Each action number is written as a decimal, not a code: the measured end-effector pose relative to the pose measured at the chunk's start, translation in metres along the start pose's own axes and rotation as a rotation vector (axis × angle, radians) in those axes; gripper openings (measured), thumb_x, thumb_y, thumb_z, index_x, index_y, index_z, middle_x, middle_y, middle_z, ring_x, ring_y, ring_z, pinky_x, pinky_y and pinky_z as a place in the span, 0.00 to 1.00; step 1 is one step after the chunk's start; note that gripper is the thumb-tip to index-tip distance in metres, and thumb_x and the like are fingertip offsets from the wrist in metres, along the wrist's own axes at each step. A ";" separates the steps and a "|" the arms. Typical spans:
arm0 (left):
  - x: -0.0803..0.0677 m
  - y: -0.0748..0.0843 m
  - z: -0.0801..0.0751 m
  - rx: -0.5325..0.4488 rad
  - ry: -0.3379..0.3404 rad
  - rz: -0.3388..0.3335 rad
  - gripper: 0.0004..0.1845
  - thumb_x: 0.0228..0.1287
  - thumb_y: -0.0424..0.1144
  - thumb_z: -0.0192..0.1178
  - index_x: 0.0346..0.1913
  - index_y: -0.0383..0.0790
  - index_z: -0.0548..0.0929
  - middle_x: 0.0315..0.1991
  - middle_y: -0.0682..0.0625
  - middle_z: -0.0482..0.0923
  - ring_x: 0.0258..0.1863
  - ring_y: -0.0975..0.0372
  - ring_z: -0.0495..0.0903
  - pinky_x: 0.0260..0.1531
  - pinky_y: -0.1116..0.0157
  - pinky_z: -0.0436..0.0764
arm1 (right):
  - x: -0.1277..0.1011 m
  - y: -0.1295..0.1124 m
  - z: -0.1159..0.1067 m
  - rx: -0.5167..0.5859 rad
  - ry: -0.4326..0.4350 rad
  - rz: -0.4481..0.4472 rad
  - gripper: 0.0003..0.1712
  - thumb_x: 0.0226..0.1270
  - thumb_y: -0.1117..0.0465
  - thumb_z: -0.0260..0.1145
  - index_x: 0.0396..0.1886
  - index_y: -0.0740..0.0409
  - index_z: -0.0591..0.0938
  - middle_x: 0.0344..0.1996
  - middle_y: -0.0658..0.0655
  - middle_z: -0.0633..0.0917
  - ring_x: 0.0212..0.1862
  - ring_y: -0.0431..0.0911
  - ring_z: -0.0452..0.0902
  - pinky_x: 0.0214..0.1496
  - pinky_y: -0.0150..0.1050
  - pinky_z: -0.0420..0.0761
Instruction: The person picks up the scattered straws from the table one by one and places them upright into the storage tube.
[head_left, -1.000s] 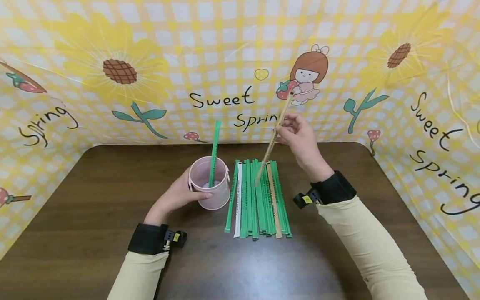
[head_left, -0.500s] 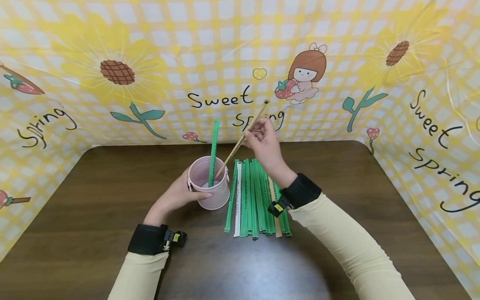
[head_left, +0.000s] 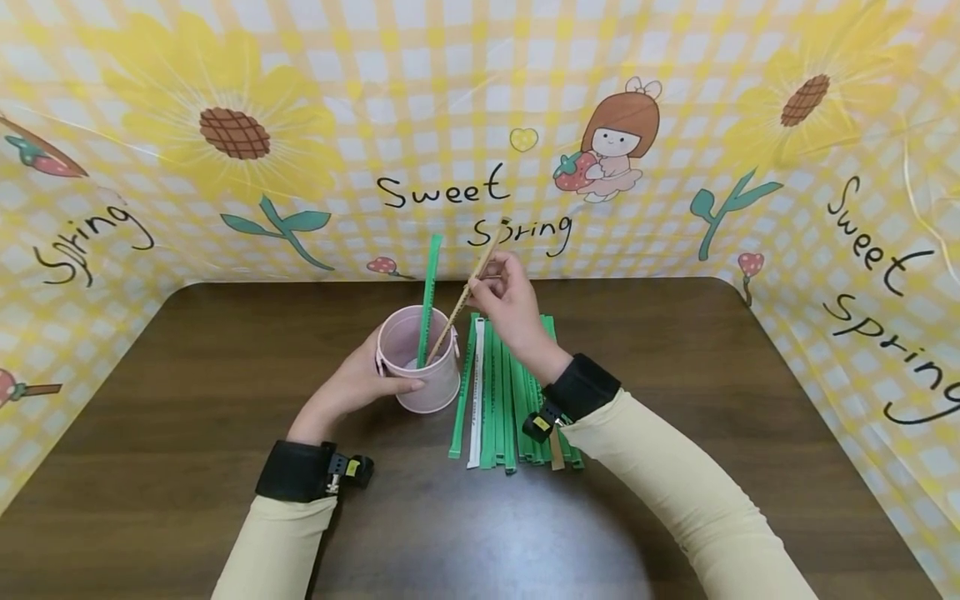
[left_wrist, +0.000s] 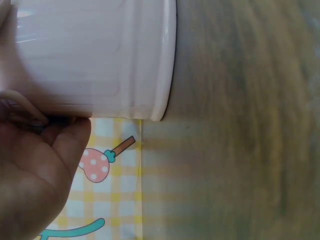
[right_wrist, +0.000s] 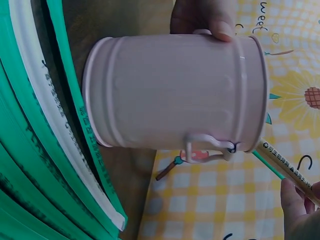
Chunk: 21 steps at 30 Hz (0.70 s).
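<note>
Right hand (head_left: pixel 510 300) lowered, tan stick (head_left: pixel 465 292) pinched, tip inside pink cup (head_left: pixel 420 367)

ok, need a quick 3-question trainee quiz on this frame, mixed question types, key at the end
1. True or false: the left hand grips the pink bucket.
2. What does the right hand pinch? A) the white straw B) the tan wrapped straw C) the bucket's handle
3. Fill in: a wrapped straw already stands in the bucket; its colour is ____.

Key
1. True; its fingers curl round the bucket's side.
2. B; its lower end dips inside the bucket's rim.
3. Green. More wrapped straws lie in a row on the brown table, beside the bucket.
</note>
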<state>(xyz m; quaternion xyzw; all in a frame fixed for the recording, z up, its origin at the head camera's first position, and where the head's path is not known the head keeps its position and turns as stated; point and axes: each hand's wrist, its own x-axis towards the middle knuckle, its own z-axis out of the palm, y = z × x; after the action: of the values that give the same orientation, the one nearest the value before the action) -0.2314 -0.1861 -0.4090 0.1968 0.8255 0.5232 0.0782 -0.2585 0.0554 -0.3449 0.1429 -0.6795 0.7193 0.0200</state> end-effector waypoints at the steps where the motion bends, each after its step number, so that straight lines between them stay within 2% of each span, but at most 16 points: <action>1: 0.000 0.000 0.000 0.000 0.003 -0.003 0.51 0.56 0.32 0.75 0.78 0.41 0.57 0.71 0.36 0.68 0.70 0.43 0.68 0.70 0.41 0.67 | 0.000 0.001 0.001 -0.005 -0.002 0.004 0.20 0.77 0.72 0.54 0.65 0.70 0.64 0.47 0.56 0.75 0.40 0.32 0.76 0.59 0.47 0.85; 13: 0.004 0.001 0.000 0.012 -0.004 -0.014 0.51 0.56 0.32 0.74 0.79 0.41 0.56 0.71 0.36 0.68 0.70 0.42 0.68 0.71 0.40 0.66 | 0.001 0.010 0.010 -0.049 -0.012 0.001 0.20 0.75 0.74 0.55 0.63 0.68 0.67 0.47 0.62 0.77 0.40 0.35 0.76 0.61 0.60 0.82; 15: 0.004 0.001 0.001 0.018 -0.004 -0.016 0.51 0.57 0.32 0.74 0.79 0.41 0.55 0.71 0.36 0.68 0.71 0.42 0.68 0.71 0.40 0.66 | 0.001 0.011 0.011 -0.066 -0.021 -0.002 0.19 0.75 0.74 0.56 0.63 0.69 0.67 0.48 0.64 0.77 0.42 0.39 0.77 0.60 0.58 0.83; 21: 0.001 0.001 0.000 0.014 -0.001 -0.021 0.51 0.57 0.31 0.74 0.79 0.40 0.56 0.71 0.35 0.67 0.71 0.42 0.68 0.71 0.41 0.66 | 0.002 0.017 0.015 -0.149 -0.057 0.010 0.20 0.75 0.73 0.57 0.64 0.69 0.68 0.49 0.68 0.78 0.50 0.59 0.80 0.54 0.44 0.87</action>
<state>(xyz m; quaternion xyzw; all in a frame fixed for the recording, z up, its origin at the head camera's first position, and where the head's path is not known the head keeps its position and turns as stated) -0.2323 -0.1849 -0.4076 0.1888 0.8311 0.5165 0.0826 -0.2613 0.0389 -0.3602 0.1579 -0.7323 0.6624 0.0076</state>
